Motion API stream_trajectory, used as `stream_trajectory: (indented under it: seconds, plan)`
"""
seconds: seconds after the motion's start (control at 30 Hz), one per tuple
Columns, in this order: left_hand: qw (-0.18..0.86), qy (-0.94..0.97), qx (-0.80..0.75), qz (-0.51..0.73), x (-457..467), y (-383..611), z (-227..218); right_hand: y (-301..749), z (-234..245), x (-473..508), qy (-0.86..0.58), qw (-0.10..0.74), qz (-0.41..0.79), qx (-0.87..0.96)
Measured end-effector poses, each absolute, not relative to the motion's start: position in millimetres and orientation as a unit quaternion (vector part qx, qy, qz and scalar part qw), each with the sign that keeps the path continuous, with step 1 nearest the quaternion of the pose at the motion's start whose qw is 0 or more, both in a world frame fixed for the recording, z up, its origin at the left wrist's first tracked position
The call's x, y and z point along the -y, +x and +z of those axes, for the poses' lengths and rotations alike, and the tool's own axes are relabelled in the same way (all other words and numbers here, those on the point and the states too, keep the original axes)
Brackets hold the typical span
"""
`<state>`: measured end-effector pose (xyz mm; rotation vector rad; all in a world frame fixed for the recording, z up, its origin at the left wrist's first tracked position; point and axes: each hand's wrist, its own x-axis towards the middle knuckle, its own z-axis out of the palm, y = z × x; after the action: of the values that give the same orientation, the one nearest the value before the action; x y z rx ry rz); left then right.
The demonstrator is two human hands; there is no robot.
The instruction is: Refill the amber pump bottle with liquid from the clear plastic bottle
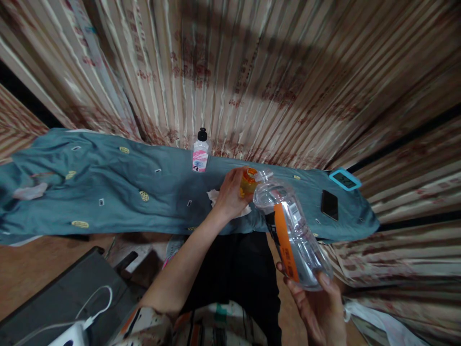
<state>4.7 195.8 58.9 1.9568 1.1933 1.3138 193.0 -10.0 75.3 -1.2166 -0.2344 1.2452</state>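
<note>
My left hand (230, 194) is closed around a small orange see-through cup (248, 183), its opening turned up and to the right. A large clear plastic bottle (293, 230) with an orange and black label lies tilted in my right hand (319, 302), which grips it near the base. The bottle's mouth meets or nearly meets the cup's rim; I cannot tell whether they touch. Crumpled white tissue (245, 211) shows under my left hand on the blue-green cloth (169, 192).
A small bottle with a black cap and pink label (200, 153) stands at the cloth's back edge. Right of my hands lie a dark phone (329, 204) and a blue-framed digital clock (345, 179). Curtains (230, 72) hang behind. A white cable (103, 302) crosses a dark surface at lower left.
</note>
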Motion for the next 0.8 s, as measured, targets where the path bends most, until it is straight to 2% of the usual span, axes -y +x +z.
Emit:
stream_trajectory:
  seconds: [0.47, 0.8]
  plan:
    - [0.239, 0.718, -0.442, 0.482, -195, 5, 61, 181, 83, 16, -0.524, 0.641, 0.552, 0.101]
    - [0.257, 0.707, -0.443, 0.487, -195, 4, 60, 175, 95, 22, -0.483, 0.617, 0.619, 0.042]
